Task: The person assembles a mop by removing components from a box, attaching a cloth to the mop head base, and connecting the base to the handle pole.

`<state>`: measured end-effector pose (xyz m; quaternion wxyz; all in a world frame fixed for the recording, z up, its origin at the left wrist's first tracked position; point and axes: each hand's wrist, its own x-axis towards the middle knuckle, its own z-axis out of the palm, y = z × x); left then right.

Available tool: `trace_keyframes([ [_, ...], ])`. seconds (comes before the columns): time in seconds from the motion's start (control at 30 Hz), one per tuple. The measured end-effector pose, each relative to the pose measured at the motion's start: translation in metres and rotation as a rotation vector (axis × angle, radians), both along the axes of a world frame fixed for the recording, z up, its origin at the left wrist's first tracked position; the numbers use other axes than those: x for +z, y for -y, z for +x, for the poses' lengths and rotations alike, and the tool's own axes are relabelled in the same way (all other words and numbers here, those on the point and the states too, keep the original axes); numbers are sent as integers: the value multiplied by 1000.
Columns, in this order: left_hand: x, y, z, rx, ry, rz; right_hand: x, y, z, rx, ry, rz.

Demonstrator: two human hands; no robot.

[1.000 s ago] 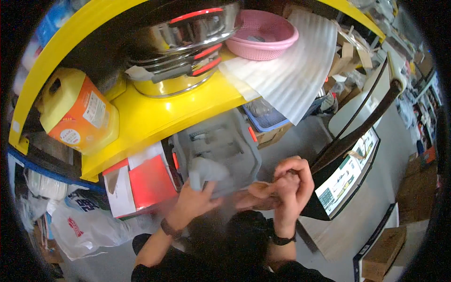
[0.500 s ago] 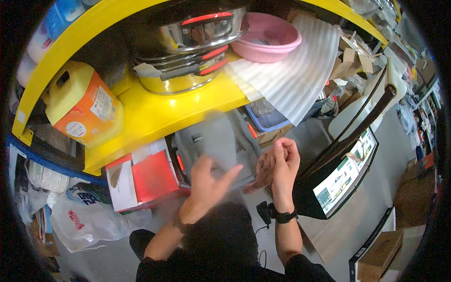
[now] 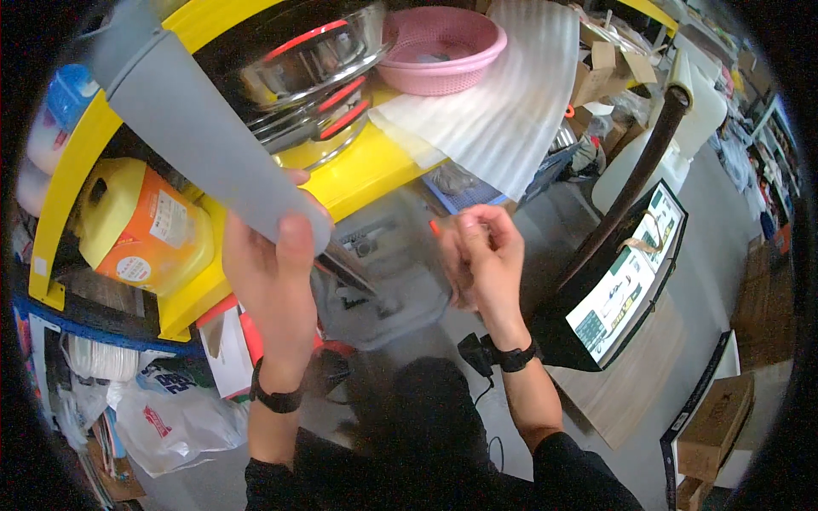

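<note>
My left hand (image 3: 277,264) is wrapped round a long grey tube (image 3: 200,128), which slants from the upper left down toward the middle. A narrow metallic strip (image 3: 349,271) shows below the tube's lower end; whether it belongs to the tube I cannot tell. My right hand (image 3: 490,251) is closed in a pinch to the right, with a blurred, crumpled brownish thin thing (image 3: 458,271) at its fingers. Between and beyond the hands is a greyish see-through storage box (image 3: 388,328), with small dark items in it.
A yellow shelf (image 3: 362,183) spans the far side, holding stacked steel pots (image 3: 319,60), a pink basket (image 3: 443,51), white foam sheet (image 3: 503,102) and a yellow-orange jug (image 3: 145,226). To the right stand a lit screen (image 3: 626,285) and a dark pole (image 3: 639,162). A white plastic bag (image 3: 175,426) lies left.
My left hand has moved left and lifted the grey tube up toward the upper left. The right hand has risen slightly, still pinched. The view has shifted a little.
</note>
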<state>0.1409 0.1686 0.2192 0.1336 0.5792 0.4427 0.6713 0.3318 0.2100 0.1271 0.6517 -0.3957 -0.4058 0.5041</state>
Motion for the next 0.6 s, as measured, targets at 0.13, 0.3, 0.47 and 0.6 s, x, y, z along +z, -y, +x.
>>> trace_keyframes([
  [0.13, 1, 4, 14, -146, 71, -41, -36, 1, -1, 279, 194, 106],
  [0.3, -30, 18, -5, -148, 119, -162, -41, 29, -2, 365, 862, 442],
  [0.47, -95, 50, -23, -187, 59, -264, -48, 47, -6, 124, 922, 419],
  [0.6, -123, 73, -19, -205, 31, -333, -68, 40, 7, 46, 1172, 494],
])
